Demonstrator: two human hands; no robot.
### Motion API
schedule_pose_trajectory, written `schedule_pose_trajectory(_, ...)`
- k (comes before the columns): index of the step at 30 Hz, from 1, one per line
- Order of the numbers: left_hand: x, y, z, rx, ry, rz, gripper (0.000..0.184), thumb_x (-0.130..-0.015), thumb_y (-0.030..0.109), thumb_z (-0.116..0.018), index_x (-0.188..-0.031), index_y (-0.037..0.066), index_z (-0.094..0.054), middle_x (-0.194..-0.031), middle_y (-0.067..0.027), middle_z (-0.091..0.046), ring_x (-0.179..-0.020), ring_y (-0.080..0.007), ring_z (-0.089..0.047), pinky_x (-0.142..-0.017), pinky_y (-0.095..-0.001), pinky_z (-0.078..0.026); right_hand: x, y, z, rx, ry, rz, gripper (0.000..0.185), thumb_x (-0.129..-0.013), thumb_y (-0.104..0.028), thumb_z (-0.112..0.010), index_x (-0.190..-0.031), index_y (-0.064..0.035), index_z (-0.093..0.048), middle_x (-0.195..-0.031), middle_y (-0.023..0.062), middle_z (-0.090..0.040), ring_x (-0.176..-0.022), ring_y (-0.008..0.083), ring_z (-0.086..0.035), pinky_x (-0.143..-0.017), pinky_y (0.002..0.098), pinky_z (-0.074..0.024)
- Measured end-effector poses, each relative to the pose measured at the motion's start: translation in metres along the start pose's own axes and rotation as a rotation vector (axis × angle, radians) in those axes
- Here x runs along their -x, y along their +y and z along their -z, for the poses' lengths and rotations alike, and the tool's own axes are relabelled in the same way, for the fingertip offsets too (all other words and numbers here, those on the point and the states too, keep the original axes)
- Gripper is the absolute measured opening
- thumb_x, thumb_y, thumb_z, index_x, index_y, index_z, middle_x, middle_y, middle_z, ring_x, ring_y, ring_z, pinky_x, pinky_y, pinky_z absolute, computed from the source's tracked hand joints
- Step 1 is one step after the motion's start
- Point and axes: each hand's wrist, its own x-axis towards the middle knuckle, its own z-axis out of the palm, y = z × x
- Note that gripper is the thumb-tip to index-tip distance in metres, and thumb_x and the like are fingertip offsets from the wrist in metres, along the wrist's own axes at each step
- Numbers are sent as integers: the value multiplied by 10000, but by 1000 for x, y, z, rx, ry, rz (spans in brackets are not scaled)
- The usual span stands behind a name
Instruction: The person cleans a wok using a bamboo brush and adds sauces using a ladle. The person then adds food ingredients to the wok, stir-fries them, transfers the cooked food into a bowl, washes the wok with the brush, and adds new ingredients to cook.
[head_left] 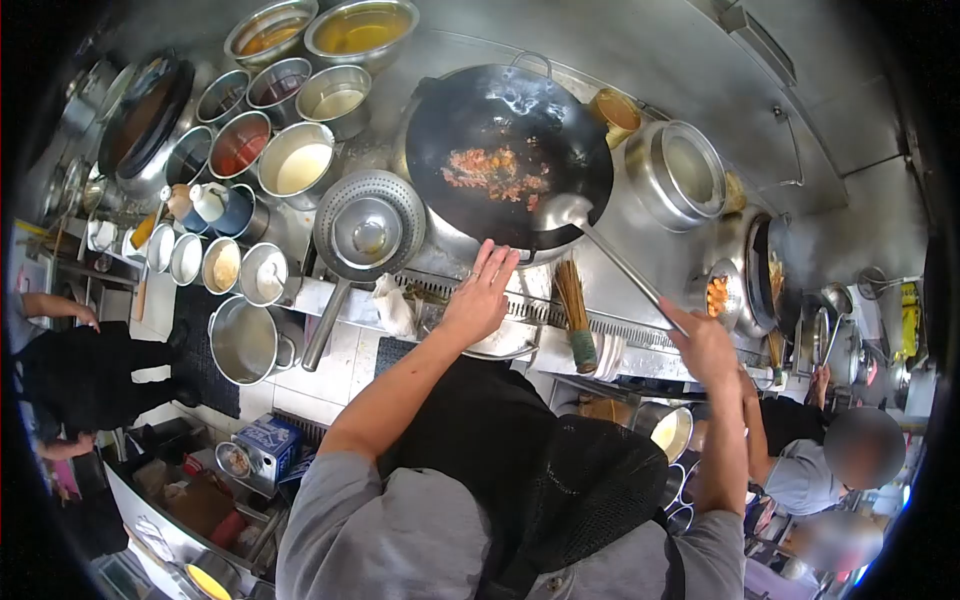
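Observation:
A large black wok (450, 120) holds chopped reddish meat (500, 172) on its bottom. My right hand (702, 345) is wrapped round the handle of a metal ladle (565, 212), whose bowl rests inside the wok's lower right side. Near the wok's front rim is my left hand (482, 295), fingers stretched out and holding nothing; whether its fingertips touch the rim I cannot tell. A bamboo brush (573, 310) with a green-wrapped end lies between my hands. Left of the wok, a perforated strainer (327, 232) holds a smaller metal bowl or ladle (366, 230).
Bowls of sauces and oil (360, 35) crowd the upper left. A lidded metal pot (690, 170) stands right of the wok. Beyond it sits another wok (775, 270). One person (85, 375) stands at far left; another (800, 460) works at right.

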Motion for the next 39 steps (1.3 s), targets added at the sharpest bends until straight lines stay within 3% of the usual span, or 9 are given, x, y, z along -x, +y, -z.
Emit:
schedule_pose_trajectory(2, 1, -1, -1, -6, 6, -5, 717, -807, 16, -579, -1475, 20, -319, -1499, -178, -346, -1466, -384, -214, -1136, -466, -347, -16, 10, -53, 59, 62, -50, 517, -856, -138, -682, -1341, -292, -595, -850, 185, -672, -798, 385, -669, -746, 472, -534)
schedule_pose_trajectory(7, -2, -3, 3, -14, -5, -2, 716, -803, 12, -562, -1476, 19, -318, -1507, -171, -340, -1469, -382, -208, -1130, -466, -358, -80, 0, -139, -410, 326, 34, 498, -912, -137, -630, -1400, -166, -533, -912, 253, -685, -785, 403, -672, -733, 475, -532)
schedule_pose_trajectory(10, 2, 0, 1, -6, -9, 9, 713, -807, 17, -572, -1476, 27, -328, -1509, -165, -343, -1468, -371, -217, -1147, -463, -332, -90, -35, -151, -544, 214, -248, 490, -934, -128, -605, -1413, -99, -506, -882, 276, -685, -713, 397, -665, -694, 465, -521)
schedule_pose_trajectory(13, 1, -3, -3, -37, 11, 6, 710, -805, 12, -555, -1477, 29, -329, -1509, -151, -344, -1472, -364, -213, -1109, -465, -385, -95, -41, -164, -545, 253, -149, 464, -954, -143, -593, -1409, -93, -516, -774, 209, -698, -595, 301, -644, -597, 421, -503)
schedule_pose_trajectory(15, 2, -4, -2, -59, 12, 6, 704, -805, 9, -536, -1478, 29, -329, -1510, -143, -343, -1474, -361, -208, -1068, -468, -440, -83, -51, -139, -960, -64, -219, 485, -985, -177, -571, -1451, -95, -468, -697, 81, -645, -517, 168, -583, -487, 347, -465)
schedule_pose_trajectory(18, 4, -3, -3, -57, 12, 15, 708, -811, 14, -539, -1485, 36, -322, -1519, -133, -336, -1481, -347, -200, -1074, -468, -434, -71, -82, -118, -1358, -149, -350, 521, -1009, -192, -537, -1499, -94, -388, -665, -6, -539, -464, 82, -496, -412, 263, -404)
schedule_pose_trajectory(22, 5, -1, -4, -65, 34, 4, 716, -815, 20, -548, -1491, 41, -311, -1525, -132, -329, -1483, -346, -194, -1077, -471, -430, -85, -85, -125, -1470, -226, -341, 552, -1018, -191, -519, -1524, -93, -323, -662, -9, -500, -432, 88, -459, -382, 251, -397)
schedule_pose_trajectory(24, 3, 2, -1, -7, 34, 20, 698, -807, 7, -556, -1472, 19, -346, -1501, -159, -352, -1465, -372, -229, -1147, -457, -335, -96, -85, -125, -1362, -196, -337, 541, -1018, -194, -521, -1517, -90, -339, -667, -2, -512, -429, 91, -462, -373, 254, -395)
schedule_pose_trajectory(39, 1, 5, 1, -7, 9, 43, 712, -797, 1, -575, -1469, 13, -340, -1491, -166, -355, -1456, -392, -234, -1129, -461, -358, -109, -89, -120, -1501, -227, -330, 535, -1020, -246, -534, -1514, -134, -364, -670, 9, -517, -446, 90, -468, -400, 254, -414)
